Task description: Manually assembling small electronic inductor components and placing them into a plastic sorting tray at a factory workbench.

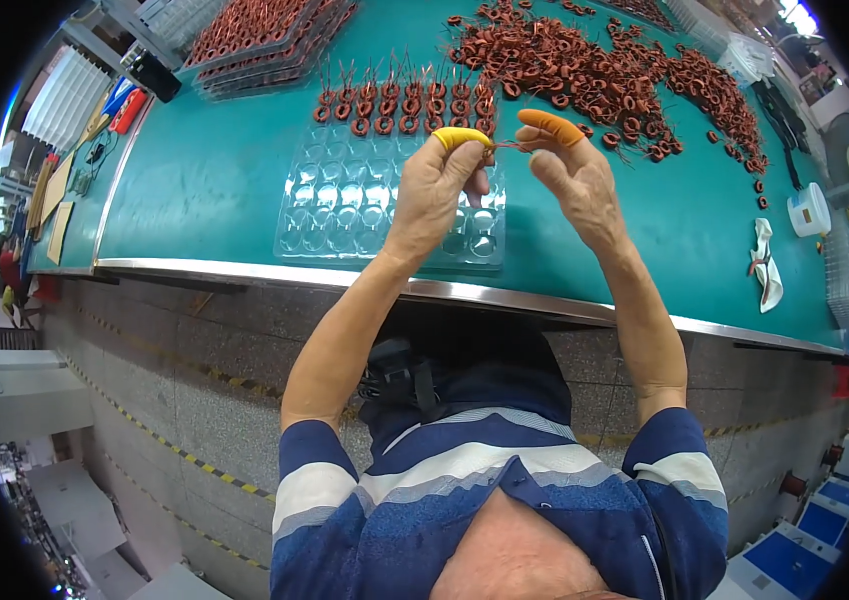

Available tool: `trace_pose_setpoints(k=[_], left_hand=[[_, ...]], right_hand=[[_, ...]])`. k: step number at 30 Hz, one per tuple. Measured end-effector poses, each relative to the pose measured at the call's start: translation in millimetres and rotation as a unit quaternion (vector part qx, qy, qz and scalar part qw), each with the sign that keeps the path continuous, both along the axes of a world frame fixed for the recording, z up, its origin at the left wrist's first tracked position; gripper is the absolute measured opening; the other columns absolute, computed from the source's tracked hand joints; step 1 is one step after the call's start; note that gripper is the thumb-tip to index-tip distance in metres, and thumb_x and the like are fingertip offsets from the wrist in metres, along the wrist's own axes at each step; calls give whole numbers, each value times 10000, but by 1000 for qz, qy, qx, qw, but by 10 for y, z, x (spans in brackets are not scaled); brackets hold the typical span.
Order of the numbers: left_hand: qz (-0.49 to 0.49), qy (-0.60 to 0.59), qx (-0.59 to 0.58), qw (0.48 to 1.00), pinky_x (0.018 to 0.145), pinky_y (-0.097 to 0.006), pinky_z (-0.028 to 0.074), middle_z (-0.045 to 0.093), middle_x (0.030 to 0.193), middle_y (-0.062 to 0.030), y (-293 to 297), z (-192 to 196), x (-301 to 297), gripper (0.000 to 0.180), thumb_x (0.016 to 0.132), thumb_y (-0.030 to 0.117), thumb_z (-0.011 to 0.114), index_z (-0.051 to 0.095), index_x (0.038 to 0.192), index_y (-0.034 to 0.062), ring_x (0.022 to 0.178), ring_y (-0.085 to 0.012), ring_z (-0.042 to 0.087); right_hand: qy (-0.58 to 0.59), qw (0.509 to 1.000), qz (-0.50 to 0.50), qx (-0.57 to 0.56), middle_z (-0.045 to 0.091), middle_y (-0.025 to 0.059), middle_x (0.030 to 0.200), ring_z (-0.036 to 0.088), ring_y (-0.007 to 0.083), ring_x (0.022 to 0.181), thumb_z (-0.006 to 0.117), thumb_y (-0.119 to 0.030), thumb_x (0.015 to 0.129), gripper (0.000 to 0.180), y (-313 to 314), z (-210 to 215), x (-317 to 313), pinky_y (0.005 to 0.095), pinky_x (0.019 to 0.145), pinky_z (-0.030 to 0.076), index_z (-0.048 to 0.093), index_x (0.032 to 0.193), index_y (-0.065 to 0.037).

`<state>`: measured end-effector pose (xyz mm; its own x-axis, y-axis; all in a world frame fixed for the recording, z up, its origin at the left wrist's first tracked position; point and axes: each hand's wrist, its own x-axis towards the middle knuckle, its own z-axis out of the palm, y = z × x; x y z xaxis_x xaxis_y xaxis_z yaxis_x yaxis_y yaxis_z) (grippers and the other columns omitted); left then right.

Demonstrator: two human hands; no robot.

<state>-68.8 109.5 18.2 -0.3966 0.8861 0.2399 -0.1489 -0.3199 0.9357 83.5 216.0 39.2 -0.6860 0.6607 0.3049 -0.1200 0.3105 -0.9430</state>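
My left hand point(435, 185), with a yellow finger cot on one finger, pinches a small ring coil point(488, 155) wound in copper-coloured wire. Its thin wire leads point(511, 146) point right toward my right hand point(577, 180). That hand wears an orange finger cot, and its forefinger and thumb stand apart beside the lead ends. Both hands hover over the right part of a clear plastic tray point(292, 215) with round pockets. Rows of reddish-brown coils point(385, 107) with upright leads fill the tray's far side; its nearer pockets hold none. My left fingers hide most of the held coil.
A large loose heap of coils point(585, 75) spreads over the green tabletop point(195, 190) at the far right. Stacked full trays point(265, 60) stand at the far left. On the right are a white cloth point(766, 265) and a white tub point(810, 210). A metal edge point(345, 276) borders the table's front.
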Motion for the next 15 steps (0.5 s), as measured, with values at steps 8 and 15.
trace_pose_setpoints(k=[8,15], left_hand=[[-92,-88,-28,991,539,-220,464,603,821,-56,-134,-22,42,345,975,317,533,544,1087,-9,639,-99,572],[33,164,-2,986,690,-271,524,659,882,-84,-272,-5,113,399,860,129,695,519,1192,-5,770,-144,649]], right_hand=[[-34,989,-87,114,680,61,807,632,113,731,675,-188,881,232,-254,-11,-156,227,669,509,685,993,15],[2,1000,-27,-12,667,16,827,574,65,740,676,-239,887,252,-230,-57,-163,222,644,473,689,995,-12]])
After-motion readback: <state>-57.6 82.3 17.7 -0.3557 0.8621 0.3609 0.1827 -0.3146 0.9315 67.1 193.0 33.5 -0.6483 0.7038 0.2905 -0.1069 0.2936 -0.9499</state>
